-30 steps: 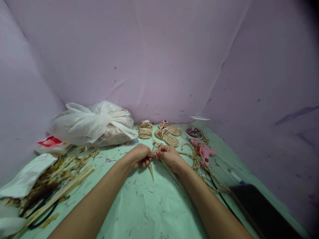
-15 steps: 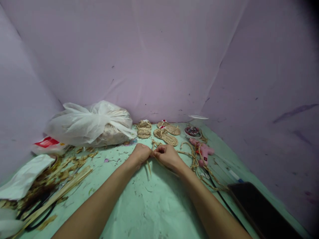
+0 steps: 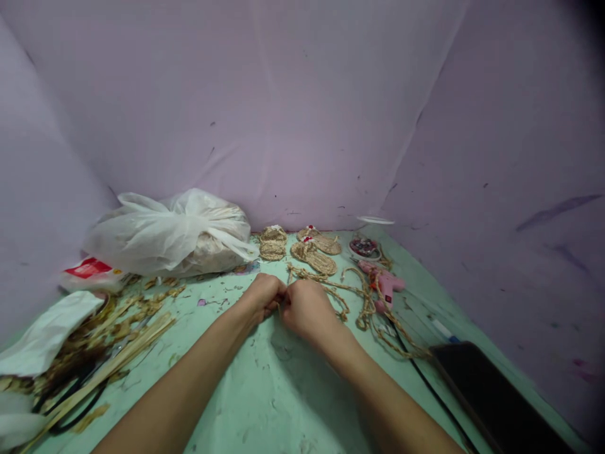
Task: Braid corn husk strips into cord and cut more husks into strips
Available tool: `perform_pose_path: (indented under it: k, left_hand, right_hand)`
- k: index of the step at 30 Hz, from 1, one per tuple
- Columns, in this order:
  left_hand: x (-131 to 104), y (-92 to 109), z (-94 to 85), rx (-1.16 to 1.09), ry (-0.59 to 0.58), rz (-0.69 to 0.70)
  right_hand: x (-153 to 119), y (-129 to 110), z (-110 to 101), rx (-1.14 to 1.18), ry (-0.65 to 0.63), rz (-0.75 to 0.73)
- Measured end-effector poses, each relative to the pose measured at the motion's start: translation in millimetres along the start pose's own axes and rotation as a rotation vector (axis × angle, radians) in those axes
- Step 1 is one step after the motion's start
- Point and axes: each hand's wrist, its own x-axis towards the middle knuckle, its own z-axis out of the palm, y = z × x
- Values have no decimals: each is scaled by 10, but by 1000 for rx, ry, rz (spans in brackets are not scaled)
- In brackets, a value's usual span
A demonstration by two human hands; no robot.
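Note:
My left hand (image 3: 265,295) and my right hand (image 3: 308,309) meet over the middle of the table, fingers pinched together on a straw cord. Most of the held part is hidden behind the fingers. From just beyond the hands, the twisted straw cord (image 3: 352,287) runs off to the right in loose loops. Past the knuckles lie small woven straw slippers: a pair (image 3: 316,257) with red beads, and another pair (image 3: 273,250) with white trim to its left.
At the back left sits a knotted white plastic bag (image 3: 189,236). Straw scraps and strips (image 3: 137,343) spread along the left. On the right are a pink glue gun (image 3: 385,284), a dish of beads (image 3: 365,247), a black cable (image 3: 428,384) and a dark phone (image 3: 491,394).
My right hand has rolled over, its back now facing up, and shifted slightly left against my left hand. The straw ends that hung below my left hand are now hidden.

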Motion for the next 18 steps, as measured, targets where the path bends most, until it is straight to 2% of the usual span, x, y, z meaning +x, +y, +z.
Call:
perform_pose_path:
  k: [2,4,8,9,13,16,18]
  left_hand:
    - [-20,6,-13,-2,2,35]
    - [-28,13,-25,1,-19,63]
    - [12,9,-61,-30,-102,36]
    - [28,4,-71,-40,-116,22]
    - [56,-10,-105,-47,-140,19]
    - [31,2,-112,-16,-150,49]
    - [6,18,-107,36,-143,84]
  right_hand:
    - [15,46,-37,59,-30,-33]
    - [64,152,-111,168,-50,-7]
    - [204,357,-202,425,101,191]
    - [231,372,-187,520,82,237]
    - [267,308,-30,962,-181,394]
    - [249,275,64,1038,-214,432]
    - [239,297,99,1029,-254,404]
